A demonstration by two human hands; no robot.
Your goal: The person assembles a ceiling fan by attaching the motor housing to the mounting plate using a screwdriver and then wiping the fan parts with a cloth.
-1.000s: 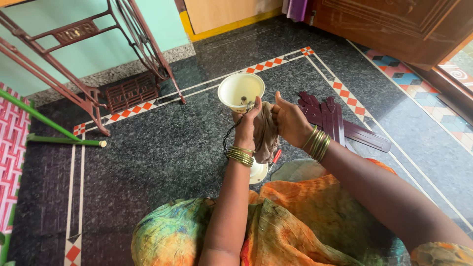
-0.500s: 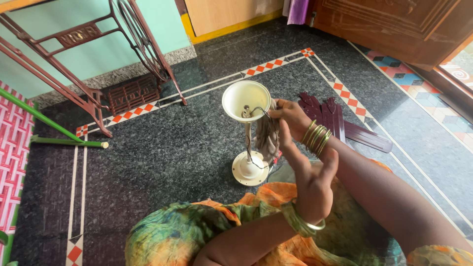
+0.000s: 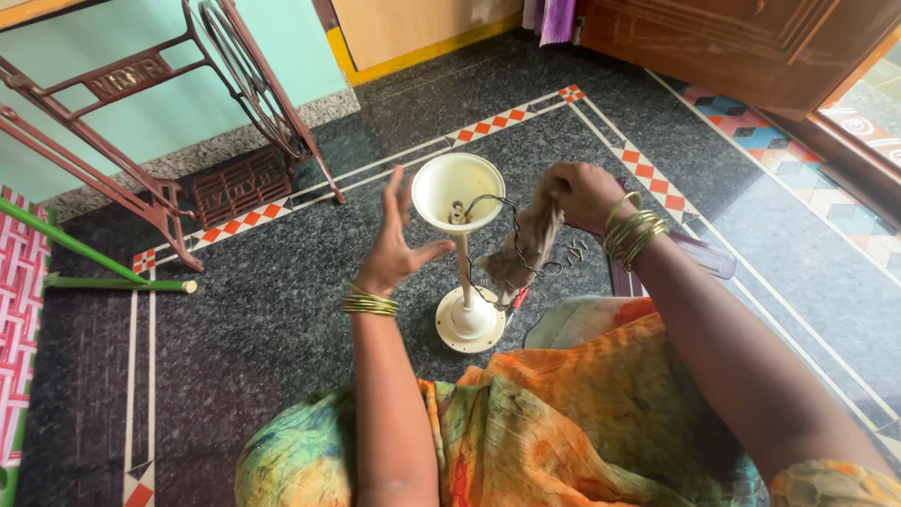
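A cream metal rod with a cup-shaped canopy (image 3: 457, 188) on top and a round base (image 3: 469, 324) stands upright on the dark granite floor in front of my lap. Black wires (image 3: 511, 235) hang out of the cup. My left hand (image 3: 394, 244) hovers just left of the cup, fingers spread, holding nothing. My right hand (image 3: 582, 192) grips a grey-brown cloth (image 3: 526, 249) that dangles beside the rod on its right. Gold bangles sit on both wrists.
A red-brown sewing machine stand (image 3: 188, 122) stands at the back left by a green wall. Green poles (image 3: 103, 277) and a pink woven cot edge (image 3: 19, 310) lie at left. Small screws (image 3: 574, 252) and a dark maroon fan blade (image 3: 671, 253) lie right of the rod. A wooden door (image 3: 751, 47) closes the far right.
My left hand rose from my lap to a spot beside the cup, fingers open. My right hand moved the cloth away from the cup to the right.
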